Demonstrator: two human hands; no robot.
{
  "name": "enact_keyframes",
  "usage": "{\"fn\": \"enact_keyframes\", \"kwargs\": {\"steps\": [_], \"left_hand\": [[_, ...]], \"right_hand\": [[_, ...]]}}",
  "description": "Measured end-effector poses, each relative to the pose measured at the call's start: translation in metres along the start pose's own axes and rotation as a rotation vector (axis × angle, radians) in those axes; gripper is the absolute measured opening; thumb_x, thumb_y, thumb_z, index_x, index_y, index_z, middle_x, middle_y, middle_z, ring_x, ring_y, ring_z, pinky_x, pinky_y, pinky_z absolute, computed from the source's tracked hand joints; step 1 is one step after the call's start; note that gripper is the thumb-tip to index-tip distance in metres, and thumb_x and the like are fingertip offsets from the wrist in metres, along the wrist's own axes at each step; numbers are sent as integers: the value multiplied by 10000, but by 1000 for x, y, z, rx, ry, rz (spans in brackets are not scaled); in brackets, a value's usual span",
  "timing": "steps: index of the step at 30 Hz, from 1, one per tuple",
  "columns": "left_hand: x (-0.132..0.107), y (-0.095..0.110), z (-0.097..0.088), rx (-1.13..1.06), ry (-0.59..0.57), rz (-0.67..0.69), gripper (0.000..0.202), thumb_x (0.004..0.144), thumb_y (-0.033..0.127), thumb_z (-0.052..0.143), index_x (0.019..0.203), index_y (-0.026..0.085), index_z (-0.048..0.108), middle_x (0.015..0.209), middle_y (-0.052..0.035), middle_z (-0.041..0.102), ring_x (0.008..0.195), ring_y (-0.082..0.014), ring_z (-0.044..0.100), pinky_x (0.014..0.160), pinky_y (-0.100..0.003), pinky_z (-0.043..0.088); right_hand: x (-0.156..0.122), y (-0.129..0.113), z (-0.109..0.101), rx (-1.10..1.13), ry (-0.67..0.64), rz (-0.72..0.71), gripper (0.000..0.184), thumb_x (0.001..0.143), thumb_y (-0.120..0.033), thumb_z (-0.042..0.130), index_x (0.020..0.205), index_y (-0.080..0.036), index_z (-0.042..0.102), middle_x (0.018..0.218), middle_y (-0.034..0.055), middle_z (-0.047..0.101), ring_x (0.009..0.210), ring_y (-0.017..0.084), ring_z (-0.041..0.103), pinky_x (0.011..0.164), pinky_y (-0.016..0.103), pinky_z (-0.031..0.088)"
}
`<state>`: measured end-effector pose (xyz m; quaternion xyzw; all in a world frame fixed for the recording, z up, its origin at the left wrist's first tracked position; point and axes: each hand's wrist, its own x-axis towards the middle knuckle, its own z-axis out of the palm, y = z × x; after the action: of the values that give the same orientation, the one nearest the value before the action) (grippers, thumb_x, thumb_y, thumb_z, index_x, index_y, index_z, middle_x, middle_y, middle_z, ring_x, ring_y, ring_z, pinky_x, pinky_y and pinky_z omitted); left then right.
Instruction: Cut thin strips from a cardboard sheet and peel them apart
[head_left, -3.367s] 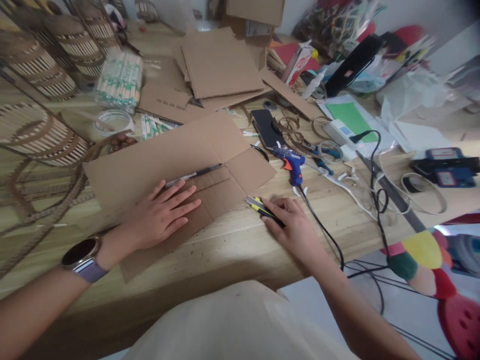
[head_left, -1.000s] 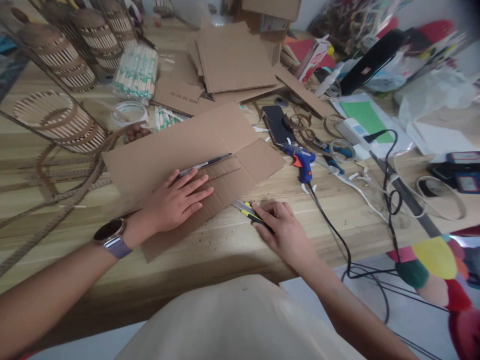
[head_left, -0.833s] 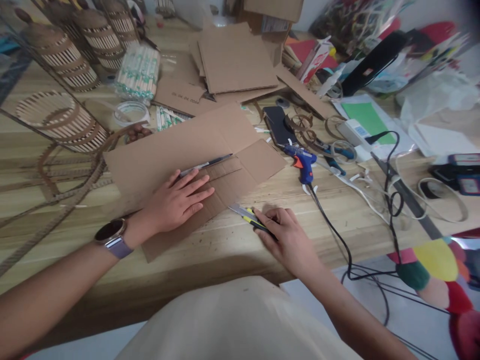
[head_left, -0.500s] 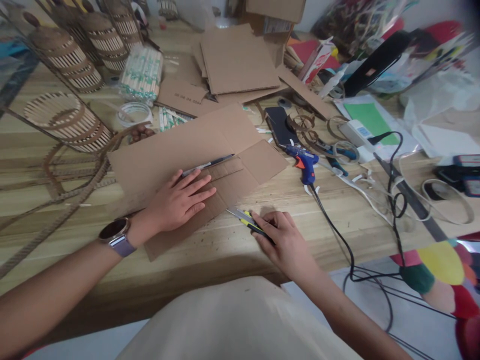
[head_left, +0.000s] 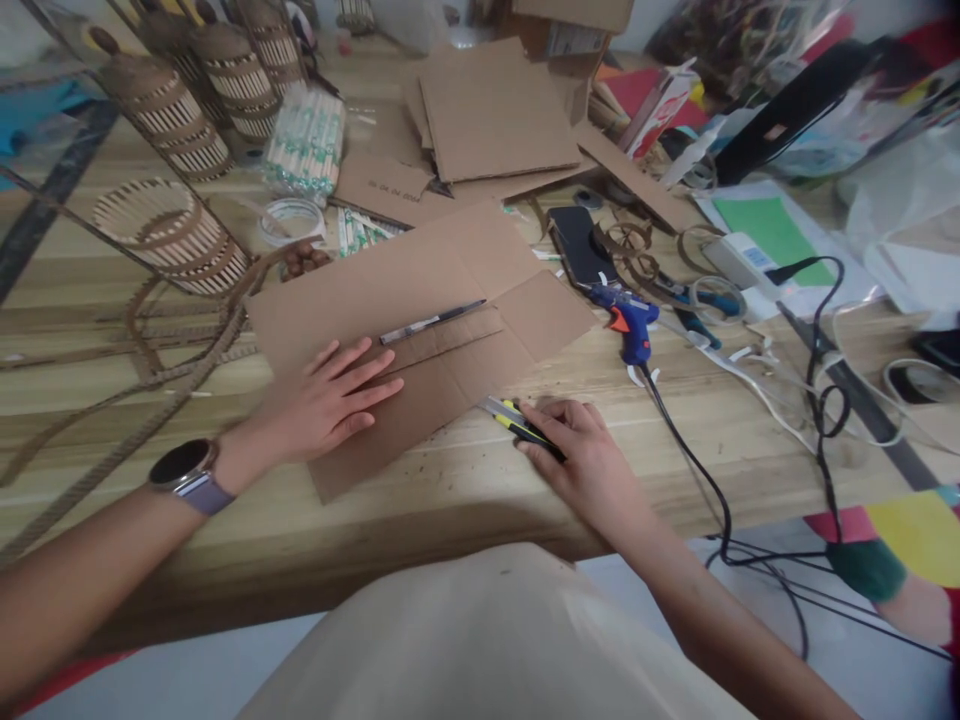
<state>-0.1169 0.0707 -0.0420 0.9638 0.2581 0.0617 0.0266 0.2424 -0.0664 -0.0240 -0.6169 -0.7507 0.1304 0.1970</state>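
Note:
A flattened cardboard sheet (head_left: 420, 290) lies on the wooden table (head_left: 675, 440). My left hand (head_left: 322, 405) rests flat on its near part, fingers spread. A black pen (head_left: 431, 322) lies on the sheet just beyond those fingers. My right hand (head_left: 589, 460) is closed round a yellow-and-black utility knife (head_left: 517, 422), whose blade points left toward the sheet's near right edge. A watch (head_left: 184, 470) is on my left wrist.
A blue glue gun (head_left: 630, 325) with a black cord lies right of the sheet, a phone (head_left: 581, 245) behind it. More cardboard pieces (head_left: 495, 120) are stacked farther back. Slatted wooden baskets (head_left: 169, 235) and curved strips stand at the left. Cables and clutter fill the right side.
My left hand has slid a little back toward me on the cardboard. My right hand still holds the knife by the sheet's edge; the view has shifted slightly.

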Motion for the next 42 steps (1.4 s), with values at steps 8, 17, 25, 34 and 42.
{"fn": "enact_keyframes", "kwargs": {"steps": [8, 17, 25, 34, 42], "left_hand": [[4, 3, 5, -7, 63, -14, 490, 1093, 473, 315, 1578, 416, 348, 1660, 12, 357, 1537, -307, 313, 1233, -559, 260], [4, 3, 4, -27, 49, -24, 477, 1089, 443, 351, 1563, 406, 388, 1652, 3, 376, 1536, -302, 314, 1232, -553, 252], [5, 3, 3, -15, 24, -40, 468, 1090, 434, 369, 1552, 382, 420, 1653, 0, 376, 1545, -306, 294, 1239, -552, 232], [7, 3, 2, -37, 0, -57, 466, 1090, 469, 347, 1540, 390, 438, 1650, -2, 379, 1540, -298, 305, 1229, -556, 249], [11, 7, 2, -89, 44, -53, 478, 1089, 484, 322, 1523, 356, 479, 1631, -37, 414, 1527, -316, 324, 1213, -581, 255]], "right_hand": [[-6, -14, 4, -2, -6, -44, 418, 988, -321, 573, 1382, -204, 648, 1009, 116, 636, 971, 275, 571, 850, 454, 573], [-10, -29, 11, -41, -19, -69, 432, 1002, -333, 533, 1387, -172, 644, 1006, 130, 634, 961, 281, 561, 826, 451, 586], [-13, -40, 18, -63, -44, -86, 427, 1009, -339, 521, 1395, -200, 636, 1034, 127, 636, 971, 275, 567, 838, 449, 593], [-11, -50, 25, -79, -52, -98, 433, 997, -328, 533, 1395, -192, 637, 1041, 135, 627, 969, 278, 563, 842, 459, 593], [-23, -56, 28, -43, -72, -100, 447, 1001, -350, 514, 1427, -257, 611, 1073, 129, 624, 1006, 290, 555, 854, 484, 589]]}}
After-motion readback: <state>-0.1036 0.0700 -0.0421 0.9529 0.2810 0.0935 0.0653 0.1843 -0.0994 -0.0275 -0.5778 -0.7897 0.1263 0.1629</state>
